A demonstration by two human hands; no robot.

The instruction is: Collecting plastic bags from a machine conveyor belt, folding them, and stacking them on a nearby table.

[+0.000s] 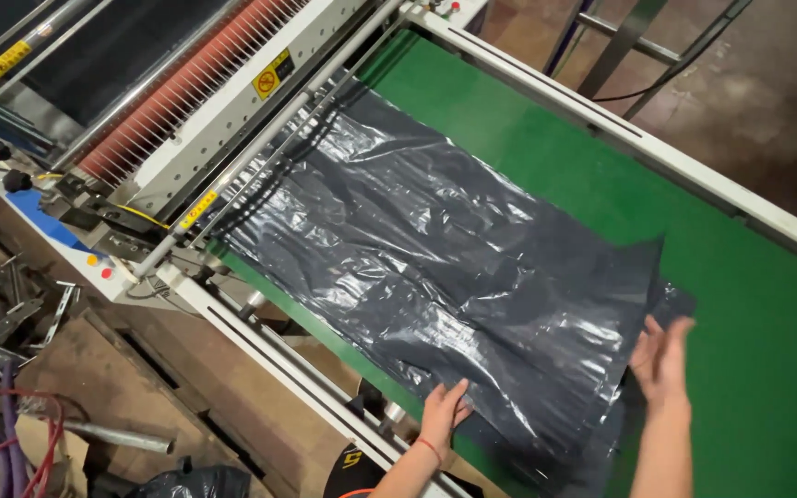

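Note:
A stack of shiny black plastic bags (435, 267) lies flat on the green conveyor belt (740, 304), running from the machine's rollers toward me. My left hand (442, 412) rests fingers-flat on the near left edge of the stack. My right hand (661, 355) is open, fingers spread, at the near right corner of the bags, where one corner sticks up. Neither hand grips anything that I can see.
The bag-making machine (223, 101) with a red ribbed roller and yellow warning labels stands at the upper left. White side rails (629, 129) border the belt. Metal scraps and cables (11, 369) lie on the wooden floor at left, with a black bag (191, 481) below.

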